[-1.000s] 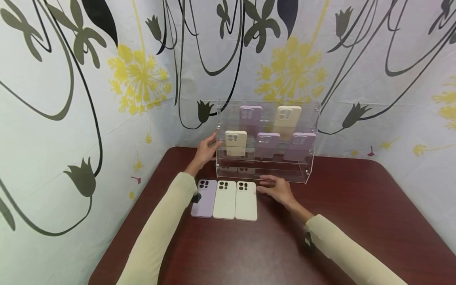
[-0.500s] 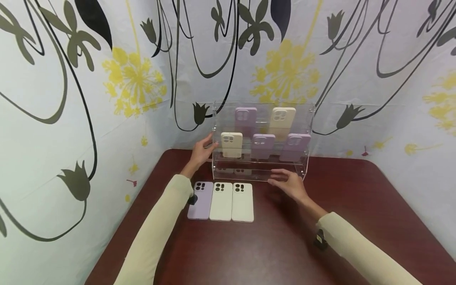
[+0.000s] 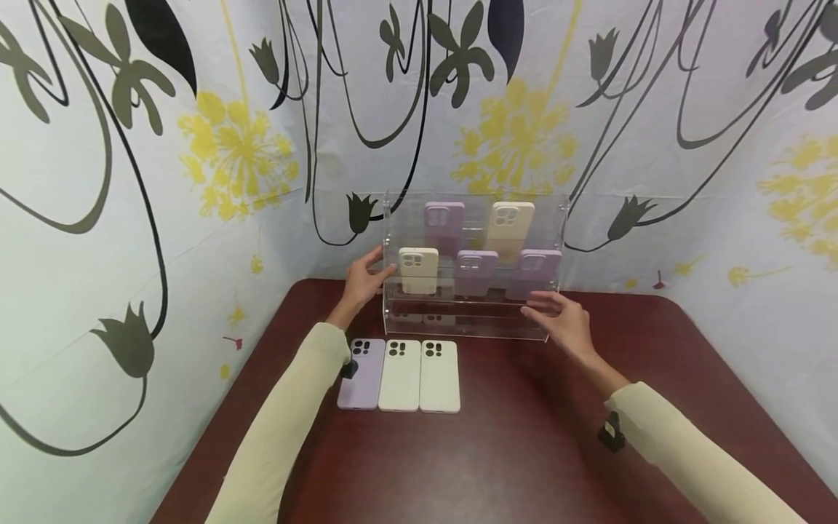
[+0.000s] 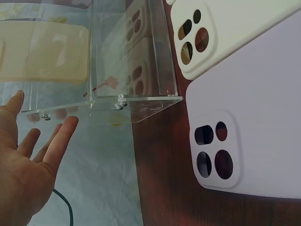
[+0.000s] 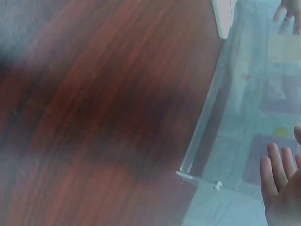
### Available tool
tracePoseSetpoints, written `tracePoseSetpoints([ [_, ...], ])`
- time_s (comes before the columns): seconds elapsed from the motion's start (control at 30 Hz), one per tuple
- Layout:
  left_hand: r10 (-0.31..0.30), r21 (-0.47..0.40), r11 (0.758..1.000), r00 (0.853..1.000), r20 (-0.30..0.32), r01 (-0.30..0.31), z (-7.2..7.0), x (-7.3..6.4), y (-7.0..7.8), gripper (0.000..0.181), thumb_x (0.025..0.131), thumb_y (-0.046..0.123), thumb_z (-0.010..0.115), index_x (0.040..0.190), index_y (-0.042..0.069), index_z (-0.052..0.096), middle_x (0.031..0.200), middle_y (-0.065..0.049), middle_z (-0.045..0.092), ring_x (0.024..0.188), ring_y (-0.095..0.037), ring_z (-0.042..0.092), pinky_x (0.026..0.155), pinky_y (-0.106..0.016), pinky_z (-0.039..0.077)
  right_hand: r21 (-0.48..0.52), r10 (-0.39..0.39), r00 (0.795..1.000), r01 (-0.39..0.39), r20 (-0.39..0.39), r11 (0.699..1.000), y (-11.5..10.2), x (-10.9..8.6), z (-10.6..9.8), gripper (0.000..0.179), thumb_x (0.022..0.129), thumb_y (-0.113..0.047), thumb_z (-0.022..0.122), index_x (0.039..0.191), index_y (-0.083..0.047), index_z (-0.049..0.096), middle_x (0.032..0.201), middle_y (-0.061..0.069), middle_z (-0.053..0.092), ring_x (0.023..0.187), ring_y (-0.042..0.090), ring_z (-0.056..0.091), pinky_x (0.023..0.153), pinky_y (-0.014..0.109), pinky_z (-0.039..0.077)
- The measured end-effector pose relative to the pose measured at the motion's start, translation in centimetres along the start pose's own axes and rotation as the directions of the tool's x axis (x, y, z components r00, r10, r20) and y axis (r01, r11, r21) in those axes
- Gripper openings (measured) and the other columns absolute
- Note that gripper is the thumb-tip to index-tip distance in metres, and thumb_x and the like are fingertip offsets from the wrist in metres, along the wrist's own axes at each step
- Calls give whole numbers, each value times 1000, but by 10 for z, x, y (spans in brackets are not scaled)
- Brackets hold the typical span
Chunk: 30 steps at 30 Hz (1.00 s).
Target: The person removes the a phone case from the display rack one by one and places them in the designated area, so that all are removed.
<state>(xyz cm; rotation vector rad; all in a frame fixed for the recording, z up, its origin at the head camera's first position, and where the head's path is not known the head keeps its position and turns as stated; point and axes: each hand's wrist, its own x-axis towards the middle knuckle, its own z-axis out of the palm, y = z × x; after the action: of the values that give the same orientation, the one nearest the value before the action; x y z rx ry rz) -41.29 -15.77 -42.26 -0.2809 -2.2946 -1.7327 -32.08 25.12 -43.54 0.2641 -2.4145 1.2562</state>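
A clear acrylic tiered display stand (image 3: 471,308) stands at the back of the table, bearing several phone cases. On its middle tier are a cream case (image 3: 419,271) and two lilac ones; a lilac case (image 3: 444,227) and another cream case (image 3: 512,224) lean above. My left hand (image 3: 362,282) is at the stand's left side panel, fingers extended, thumb at the front edge. My right hand (image 3: 566,325) is by the right front corner with fingers stretched toward the panel, holding nothing. Before the stand lie a lilac case (image 3: 362,380) and two white cases (image 3: 401,380), side by side.
The dark red wooden table (image 3: 497,451) extends in front and to the right. Behind and at the left hangs a white cloth (image 3: 249,247) with flower prints. A small black device (image 3: 612,432) sits at the right sleeve's cuff.
My right hand has moved right, from beside the rightmost white case to the stand's right front corner. The left hand stays at the left panel. The head view has shifted slightly.
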Motion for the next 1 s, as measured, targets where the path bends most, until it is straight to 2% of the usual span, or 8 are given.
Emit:
tracePoseSetpoints([
  [0.1,2,27,1000,1000,-11,-2,-1,0,-1,66,97,17,78,156,15,49,151,-18,55,113,-37,71,72,-43,68,5,-7,998,7,-55,1000,0,6,-6,39,89,-22,86,122,-4,75,108,15,78,81,-13,68,67,4,54],
  [0.17,2,25,1000,1000,-14,-2,-1,0,-2,67,96,18,78,157,16,49,150,-19,56,112,-38,71,71,-43,68,3,-20,996,20,-88,1000,1,9,-10,39,88,-21,87,120,-2,75,106,17,78,79,-18,65,68,2,52],
  [0.33,-1,-6,1000,1000,-6,1,-1,0,-2,67,96,17,79,156,16,49,149,-21,56,111,-39,71,74,-50,67,7,-16,988,17,-152,1000,6,16,-19,38,88,-19,87,119,-1,75,106,19,77,78,-19,63,67,1,50],
  [0.53,10,-3,1000,1000,-4,-10,-1,2,-4,68,95,21,79,156,16,50,148,-22,56,111,-39,71,70,-46,68,53,1,979,10,-203,999,8,28,-27,39,88,-16,86,121,0,74,111,22,76,82,-18,65,68,1,51],
  [0.73,12,-10,1000,1000,-15,-12,-1,4,-4,69,93,20,82,155,14,51,147,-23,57,109,-40,72,71,-51,67,100,4,974,20,-228,995,5,41,-31,46,88,-9,85,129,1,70,115,26,73,88,-8,69,74,3,54],
  [0.9,5,2,1000,999,-34,-5,0,4,-2,70,91,21,84,153,13,53,143,-19,62,106,-37,74,64,-40,68,169,-14,978,50,-209,984,1,51,-34,54,88,0,82,139,2,64,121,29,70,103,16,75,79,6,57],
  [1.0,4,5,1000,999,-43,-4,1,5,-1,70,90,20,85,152,12,54,142,-19,63,104,-37,74,58,-34,67,123,-32,980,57,-196,991,-1,55,-35,55,89,0,81,141,-1,64,123,27,69,108,27,74,77,5,56],
])
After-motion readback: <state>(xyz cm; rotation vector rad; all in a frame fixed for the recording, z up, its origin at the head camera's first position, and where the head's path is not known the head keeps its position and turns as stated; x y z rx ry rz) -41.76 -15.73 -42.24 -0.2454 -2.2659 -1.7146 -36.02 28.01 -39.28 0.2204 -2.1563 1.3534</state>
